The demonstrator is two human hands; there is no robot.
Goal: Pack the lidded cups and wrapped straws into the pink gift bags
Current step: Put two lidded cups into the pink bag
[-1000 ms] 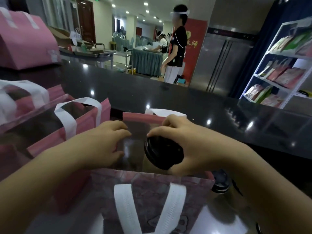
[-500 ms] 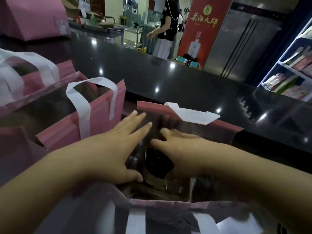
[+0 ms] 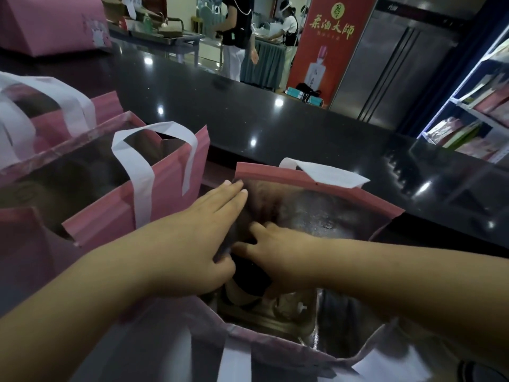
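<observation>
Two hands show: the left hand (image 3: 190, 244) flat against a bag wall, and the right hand (image 3: 286, 260) gripping the single lidded cup (image 3: 248, 274) in sight. Three pink gift bags can be counted: one open bag (image 3: 316, 183) around the grip, a second bag (image 3: 165, 199) just left of it and a third bag (image 3: 108, 104) farther left, while a pink edge (image 3: 22, 238) at the far left may be a fourth, though I cannot tell. Well beyond the grip are two people, a nearer person (image 3: 237, 34) and a farther person (image 3: 289, 28), one red banner (image 3: 330, 51) and one pink box (image 3: 55, 23).
</observation>
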